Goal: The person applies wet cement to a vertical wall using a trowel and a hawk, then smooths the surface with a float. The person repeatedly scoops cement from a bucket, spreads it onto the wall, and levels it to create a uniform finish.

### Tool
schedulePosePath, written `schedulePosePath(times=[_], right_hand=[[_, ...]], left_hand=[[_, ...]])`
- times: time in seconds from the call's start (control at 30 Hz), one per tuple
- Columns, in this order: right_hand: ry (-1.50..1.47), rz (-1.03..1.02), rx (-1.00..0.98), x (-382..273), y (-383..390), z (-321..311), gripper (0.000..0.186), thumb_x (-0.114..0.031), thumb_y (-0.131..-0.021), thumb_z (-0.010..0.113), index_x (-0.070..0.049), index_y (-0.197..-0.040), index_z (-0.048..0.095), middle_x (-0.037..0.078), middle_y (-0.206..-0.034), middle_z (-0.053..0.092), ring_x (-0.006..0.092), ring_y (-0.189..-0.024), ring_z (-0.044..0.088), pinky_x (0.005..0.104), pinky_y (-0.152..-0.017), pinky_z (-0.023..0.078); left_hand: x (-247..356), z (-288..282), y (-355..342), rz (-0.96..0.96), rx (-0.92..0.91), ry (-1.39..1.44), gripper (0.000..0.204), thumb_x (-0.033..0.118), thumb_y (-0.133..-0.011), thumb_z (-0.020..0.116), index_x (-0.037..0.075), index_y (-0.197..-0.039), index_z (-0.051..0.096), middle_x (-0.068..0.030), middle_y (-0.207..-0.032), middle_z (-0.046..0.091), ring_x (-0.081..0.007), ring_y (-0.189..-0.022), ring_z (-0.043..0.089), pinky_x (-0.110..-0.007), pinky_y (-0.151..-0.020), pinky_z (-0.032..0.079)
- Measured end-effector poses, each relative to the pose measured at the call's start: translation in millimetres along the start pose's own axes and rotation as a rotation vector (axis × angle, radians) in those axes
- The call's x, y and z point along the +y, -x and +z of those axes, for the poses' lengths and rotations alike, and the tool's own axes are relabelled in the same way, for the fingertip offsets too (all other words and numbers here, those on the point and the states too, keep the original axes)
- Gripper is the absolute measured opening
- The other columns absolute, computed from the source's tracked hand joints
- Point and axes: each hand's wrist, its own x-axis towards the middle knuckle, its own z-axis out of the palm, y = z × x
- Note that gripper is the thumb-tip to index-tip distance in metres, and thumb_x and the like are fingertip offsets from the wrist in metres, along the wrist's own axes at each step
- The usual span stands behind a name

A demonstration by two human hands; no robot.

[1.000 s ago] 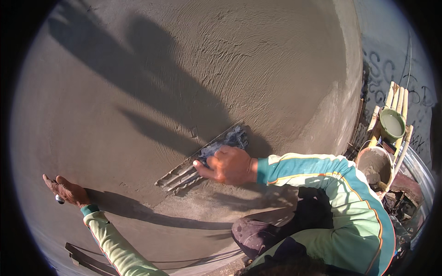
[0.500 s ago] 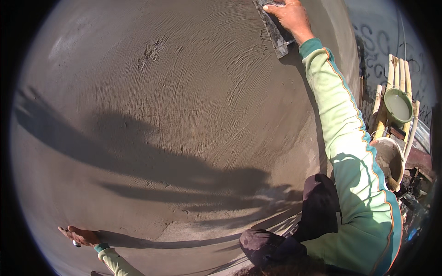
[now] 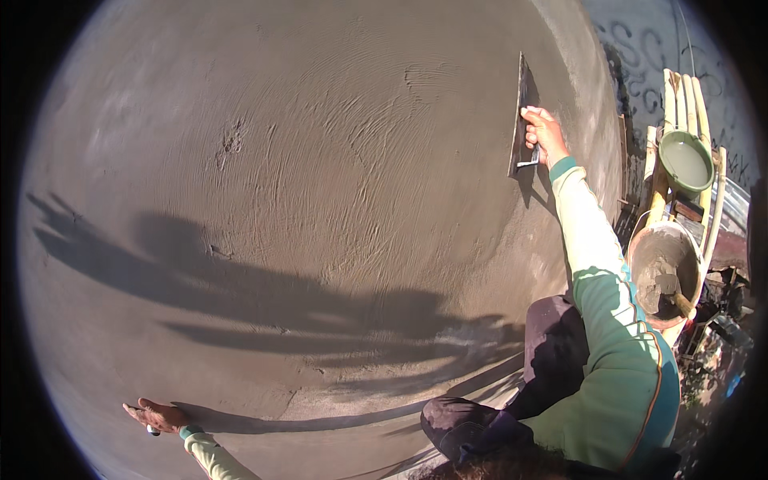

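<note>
My right hand is wrapped round the handle of a plastering trowel. The long dark blade stands nearly upright and shows almost edge-on against the grey plastered wall; I cannot tell how much of it touches. Ridged, swirling marks cover the middle of the plaster, and a rough patch lies left of them. At the lower left my left hand is held at the wall with its fingers stretched out. A small shiny white thing shows by its fingers, too small to name.
On the right, a bucket of wet mortar with a tool in it sits by light wooden poles. Above it rests a green basin of cloudy liquid. My bent knees are close to the wall's lower part. Shadows cross the plaster.
My right hand has brought the trowel down and to the right from the top edge, and its blade has turned more edge-on. My left hand has shifted slightly right. The view has moved a little.
</note>
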Motion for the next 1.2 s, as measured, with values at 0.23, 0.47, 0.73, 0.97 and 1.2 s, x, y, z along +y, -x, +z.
schedulePosePath(times=[0.23,0.47,0.73,0.97,1.2], right_hand=[[0.508,-0.731,-0.509,-39,149,202,0.039,-0.024,-0.09,0.08,-0.003,-0.12,0.066,0.007,-0.109,0.074,0.0099,-0.091,0.069,0.0272,-0.074,0.056],[1.032,-0.905,-0.886,51,369,265,0.047,-0.02,-0.085,0.076,-0.009,-0.129,0.063,0.007,-0.083,0.071,0.0223,-0.067,0.071,0.0383,-0.062,0.056],[1.195,-1.322,-1.316,193,469,168,0.038,-0.022,-0.09,0.064,-0.01,-0.126,0.068,0.001,-0.072,0.057,0.0138,-0.064,0.063,0.0289,-0.058,0.047],[1.025,-1.588,-0.583,15,354,325,0.024,-0.02,-0.089,0.067,-0.016,-0.113,0.071,-0.003,-0.061,0.05,0.0124,-0.052,0.058,0.03,-0.049,0.044],[1.136,-1.389,-0.283,-90,249,389,0.041,-0.039,-0.087,0.079,-0.015,-0.119,0.071,0.002,-0.093,0.077,0.0215,-0.083,0.076,0.0376,-0.071,0.06]], left_hand=[[15,3,9,-0.046,-0.016,0.051,0.09,0.071,-0.103,0.031,0.001,-0.159,0.034,-0.0196,-0.162,0.037,-0.0363,-0.15,0.033,-0.048,-0.123,0.028],[-5,-6,2,0.006,-0.04,0.053,0.086,0.066,-0.105,0.03,-0.002,-0.158,0.034,-0.0212,-0.162,0.037,-0.0367,-0.151,0.032,-0.047,-0.124,0.026],[8,-4,4,0.077,-0.04,0.146,0.082,0.06,-0.107,0.034,-0.006,-0.156,0.036,-0.0225,-0.161,0.038,-0.0358,-0.15,0.033,-0.045,-0.124,0.024],[3,-9,1,0.07,-0.02,0.14,0.083,0.062,-0.106,0.036,-0.004,-0.156,0.036,-0.0223,-0.16,0.04,-0.0357,-0.149,0.035,-0.045,-0.123,0.025],[5,-1,8,0.045,-0.012,0.139,0.083,0.063,-0.106,0.036,-0.003,-0.156,0.037,-0.0223,-0.16,0.041,-0.0365,-0.149,0.035,-0.045,-0.123,0.025]])
